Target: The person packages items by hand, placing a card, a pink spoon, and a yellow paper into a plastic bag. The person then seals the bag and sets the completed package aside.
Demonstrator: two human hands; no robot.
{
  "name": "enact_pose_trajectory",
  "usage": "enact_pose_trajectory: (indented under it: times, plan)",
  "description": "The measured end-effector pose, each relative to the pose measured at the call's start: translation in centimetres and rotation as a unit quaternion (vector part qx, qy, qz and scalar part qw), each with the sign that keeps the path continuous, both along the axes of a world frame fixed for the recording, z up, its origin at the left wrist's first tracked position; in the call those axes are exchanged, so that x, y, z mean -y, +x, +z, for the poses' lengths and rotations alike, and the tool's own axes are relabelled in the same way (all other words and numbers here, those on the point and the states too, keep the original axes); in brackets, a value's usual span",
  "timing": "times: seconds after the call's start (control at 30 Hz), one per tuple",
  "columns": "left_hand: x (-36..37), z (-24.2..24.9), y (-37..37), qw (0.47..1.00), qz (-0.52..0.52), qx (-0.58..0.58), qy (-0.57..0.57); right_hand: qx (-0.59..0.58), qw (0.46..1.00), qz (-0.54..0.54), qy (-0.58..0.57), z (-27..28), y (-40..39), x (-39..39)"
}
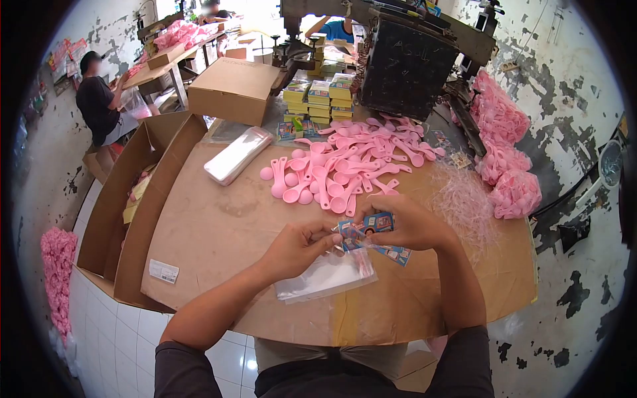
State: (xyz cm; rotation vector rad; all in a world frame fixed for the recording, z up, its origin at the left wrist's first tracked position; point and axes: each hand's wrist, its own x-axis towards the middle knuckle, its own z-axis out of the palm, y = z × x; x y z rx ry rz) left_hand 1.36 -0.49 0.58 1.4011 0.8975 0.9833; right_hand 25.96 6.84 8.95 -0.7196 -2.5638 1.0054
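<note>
My left hand (pixel 300 247) is closed, its thumb and fingers pinching what looks like the edge of a clear plastic bag (pixel 346 244). My right hand (pixel 415 224) grips a small blue printed card (pixel 379 223) at the bag. Part of the card is hidden by my fingers. Beneath my hands lies a pile of clear plastic bags (pixel 315 282) on the cardboard-covered table. More blue cards (pixel 398 255) rest under my right hand. Just beyond both hands is a heap of pink measuring spoons (pixel 338 172).
A bundle of clear bags (pixel 237 156) lies on the left of the table (pixel 199 219). Stacks of cards (pixel 318 99) stand behind the spoons, beside a dark machine (pixel 408 63). Open cardboard boxes (pixel 159 199) border the left. Pink bagged goods (pixel 514 189) and plastic strips sit right. Co-workers sit farther back.
</note>
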Motion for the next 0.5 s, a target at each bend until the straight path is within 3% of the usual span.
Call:
enact_pose_trajectory:
  times: [0.2, 0.3, 0.5]
  plan:
    - [-0.2, -0.1, -0.2, 1.000, 0.004, 0.004, 0.002, -0.042, 0.998, -0.045, -0.031, 0.1, -0.5, 1.2]
    - [-0.4, -0.1, -0.3, 0.999, 0.025, 0.028, 0.010, -0.122, 0.966, -0.122, -0.192, -0.4, 0.0, 0.4]
    - [-0.5, 0.0, -0.6, 0.999, 0.013, 0.032, -0.005, -0.126, 0.979, -0.085, -0.132, -1.6, 0.8, -0.3]
